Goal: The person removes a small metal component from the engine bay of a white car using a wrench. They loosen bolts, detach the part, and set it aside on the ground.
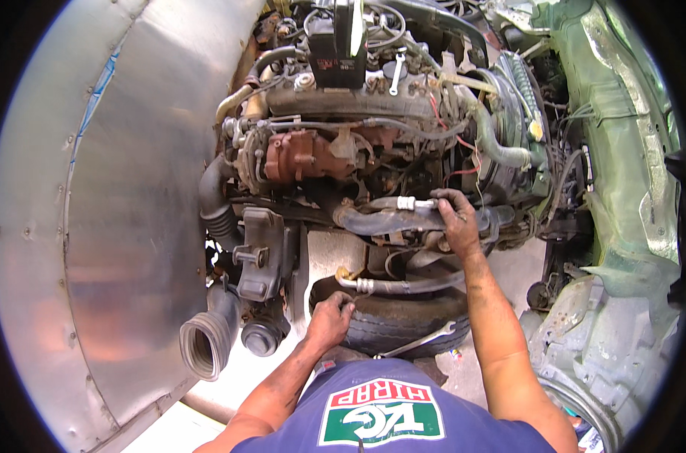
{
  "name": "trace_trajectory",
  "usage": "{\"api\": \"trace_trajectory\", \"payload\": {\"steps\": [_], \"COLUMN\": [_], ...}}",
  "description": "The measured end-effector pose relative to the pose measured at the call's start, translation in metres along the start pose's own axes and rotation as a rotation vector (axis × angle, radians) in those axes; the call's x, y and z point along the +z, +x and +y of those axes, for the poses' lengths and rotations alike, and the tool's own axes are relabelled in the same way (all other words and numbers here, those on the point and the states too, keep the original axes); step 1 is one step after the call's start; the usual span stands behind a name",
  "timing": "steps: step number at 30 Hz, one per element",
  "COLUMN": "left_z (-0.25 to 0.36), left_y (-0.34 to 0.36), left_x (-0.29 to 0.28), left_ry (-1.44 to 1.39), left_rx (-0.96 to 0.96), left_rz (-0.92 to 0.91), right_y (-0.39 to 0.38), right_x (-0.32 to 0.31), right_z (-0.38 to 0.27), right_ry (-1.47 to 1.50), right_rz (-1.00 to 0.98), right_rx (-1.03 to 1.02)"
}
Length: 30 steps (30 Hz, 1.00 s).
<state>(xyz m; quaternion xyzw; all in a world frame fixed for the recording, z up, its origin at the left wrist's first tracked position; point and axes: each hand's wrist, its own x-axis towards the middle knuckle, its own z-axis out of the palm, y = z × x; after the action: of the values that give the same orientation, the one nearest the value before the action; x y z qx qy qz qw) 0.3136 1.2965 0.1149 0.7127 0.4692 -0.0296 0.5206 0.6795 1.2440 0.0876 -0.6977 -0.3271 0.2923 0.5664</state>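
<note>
My right hand (458,220) is closed at the metal end of a hose fitting (412,203), in front of the engine (320,155). Just below that fitting runs a thick dark hose (388,220). Lower down, my left hand (330,320) has its fingers pinched together beside a tyre (388,321); whatever they hold, if anything, is hidden. Near it, a second hose (411,286) with a bent metal end lies across the top of the tyre. One wrench (422,341) rests against the tyre, and another wrench (396,72) is on top of the engine.
A large metal panel (147,196) fills the left side. To the right stands a pale green body panel (622,136). A black box (339,64) sits on the engine. Beside the left arm are a ribbed duct (206,347) and a dark reservoir (260,253).
</note>
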Motion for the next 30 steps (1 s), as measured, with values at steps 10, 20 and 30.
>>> {"api": "trace_trajectory", "payload": {"steps": [10,20,30], "left_z": [-0.02,-0.036,-0.033], "left_y": [0.021,0.064,0.101], "left_x": [0.024,0.027,0.026], "left_ry": [-0.055,-0.04,-0.424], "left_rx": [0.02,0.048,-0.119], "left_rz": [0.11,0.131,-0.093], "right_y": [-0.012,-0.002,-0.038], "right_x": [0.002,-0.005,0.005], "right_z": [-0.011,-0.027,-0.025], "right_ry": [-0.426,-0.169,-0.547], "right_rz": [-0.072,0.18,0.067], "right_rx": [-0.333,0.1,-0.102]}}
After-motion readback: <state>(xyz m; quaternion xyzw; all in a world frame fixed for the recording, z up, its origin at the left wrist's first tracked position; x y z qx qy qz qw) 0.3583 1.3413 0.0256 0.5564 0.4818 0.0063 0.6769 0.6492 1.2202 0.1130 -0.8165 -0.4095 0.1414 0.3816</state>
